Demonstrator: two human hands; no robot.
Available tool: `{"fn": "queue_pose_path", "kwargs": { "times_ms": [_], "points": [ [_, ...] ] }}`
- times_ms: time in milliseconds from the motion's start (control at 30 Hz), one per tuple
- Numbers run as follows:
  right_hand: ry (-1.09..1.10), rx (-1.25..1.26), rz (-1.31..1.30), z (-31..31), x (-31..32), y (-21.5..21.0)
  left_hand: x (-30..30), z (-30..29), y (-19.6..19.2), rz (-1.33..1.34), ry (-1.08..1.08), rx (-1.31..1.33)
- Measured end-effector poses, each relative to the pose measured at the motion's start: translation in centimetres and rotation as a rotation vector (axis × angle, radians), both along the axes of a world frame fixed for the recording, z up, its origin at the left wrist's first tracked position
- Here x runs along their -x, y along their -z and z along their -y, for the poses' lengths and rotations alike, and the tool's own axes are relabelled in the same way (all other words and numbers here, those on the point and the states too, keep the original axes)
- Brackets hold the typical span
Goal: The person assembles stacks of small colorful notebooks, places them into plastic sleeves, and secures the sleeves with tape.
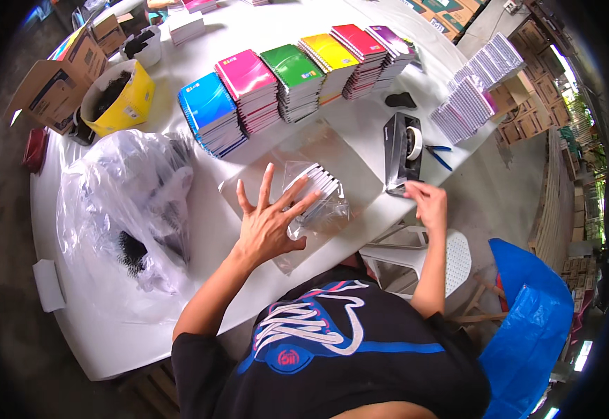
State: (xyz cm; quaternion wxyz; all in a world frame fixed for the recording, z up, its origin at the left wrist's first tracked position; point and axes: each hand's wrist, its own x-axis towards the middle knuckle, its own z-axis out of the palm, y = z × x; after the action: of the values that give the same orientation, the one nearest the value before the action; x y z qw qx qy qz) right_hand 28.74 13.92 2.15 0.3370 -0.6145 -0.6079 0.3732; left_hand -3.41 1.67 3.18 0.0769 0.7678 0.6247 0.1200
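Observation:
My left hand point(266, 227) is spread open above a clear plastic bag point(329, 209) that holds small black-and-white striped pieces point(322, 179). Its fingertips reach over the bag; whether they press on it I cannot tell. Under the bag lies a large transparent sheet point(346, 157) on the white table. At the table's right edge, my right hand point(428, 204) pinches a pale bit of tape at the front end of a black tape dispenser point(394, 157). A white tape roll point(414, 143) sits in the dispenser.
Stacks of spiral notebooks point(290, 66) stand in a row at the back. Blue-handled pliers point(439, 156) lie right of the dispenser. Thin plastic wraps a dark heap point(126, 216) on the left, near a yellow bucket point(133, 101). A white stool point(458, 262) stands beside the table.

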Motion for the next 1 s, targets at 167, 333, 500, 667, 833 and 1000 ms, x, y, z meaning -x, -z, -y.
{"fn": "queue_pose_path", "kwargs": {
  "times_ms": [167, 333, 500, 667, 833, 1000],
  "points": [
    [-0.830, 0.352, -0.077, -3.2, 10.6, -8.8, 0.0, 0.0, -0.3, -0.054, -0.023, 0.033],
    [-1.268, 0.282, 0.217, -4.8, 18.9, -8.2, 0.0, -0.4, -0.7, -0.087, -0.016, 0.086],
    [-1.057, -0.167, 0.885, -4.4, 20.9, -6.0, -0.1, -0.7, -1.3, -0.072, -0.004, 0.106],
    [-1.184, -0.104, 0.597, -8.4, 16.0, -5.4, -1.0, -0.1, 0.3, -0.025, -0.113, -0.007],
    [-1.379, 0.204, -0.101, -7.6, 11.4, -0.6, -5.2, -1.9, 3.7, 0.215, -0.302, -0.550],
    [-1.113, 0.299, -0.584, -5.0, 12.0, 3.3, -6.3, -2.7, 4.1, 0.922, -0.572, -0.631]
  ]
}}
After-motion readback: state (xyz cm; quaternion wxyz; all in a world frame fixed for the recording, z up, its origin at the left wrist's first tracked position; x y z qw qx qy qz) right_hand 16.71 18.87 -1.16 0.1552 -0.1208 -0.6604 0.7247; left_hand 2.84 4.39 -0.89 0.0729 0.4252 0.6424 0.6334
